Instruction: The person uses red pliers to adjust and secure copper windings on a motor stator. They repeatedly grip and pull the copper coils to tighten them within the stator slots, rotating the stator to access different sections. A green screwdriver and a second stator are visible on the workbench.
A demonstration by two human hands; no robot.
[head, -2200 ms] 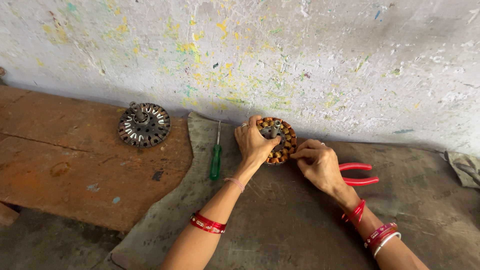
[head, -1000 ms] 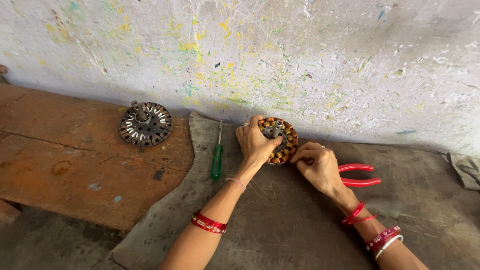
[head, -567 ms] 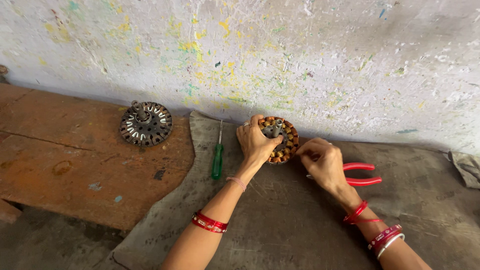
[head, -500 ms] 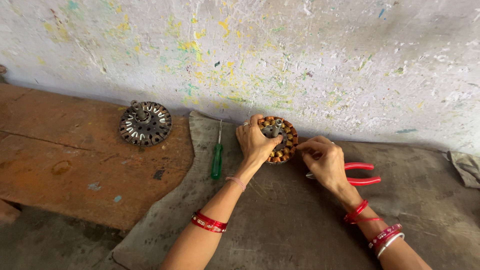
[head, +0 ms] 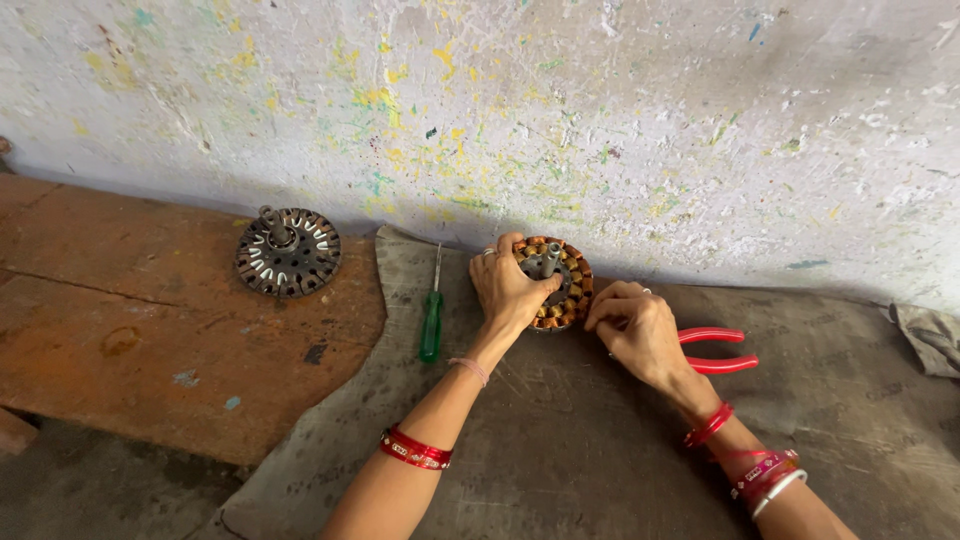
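While the wound stator (head: 556,283) is propped on edge against the wall, it is clasped from its left rim by the left hand (head: 505,288); the right hand (head: 632,329) — fingers curled, seemingly empty — is set just beside its lower right.

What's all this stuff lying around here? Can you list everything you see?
wound stator: one, copper coils on a metal core with a grey shaft in the middle, on the mat by the wall, under the left hand
bare stator core: one, dark grey metal with slots, on the board at left
screwdriver: one, green handle, on the mat left of the wound stator
pliers: one, red handles, on the mat behind the right hand
mat: one, grey-brown, on the floor
board: one, reddish-brown wood, at left
wall: one, whitish with paint specks, behind
left hand: grips the wound stator
right hand: fingers at the wound stator's edge; red bangles on both arms
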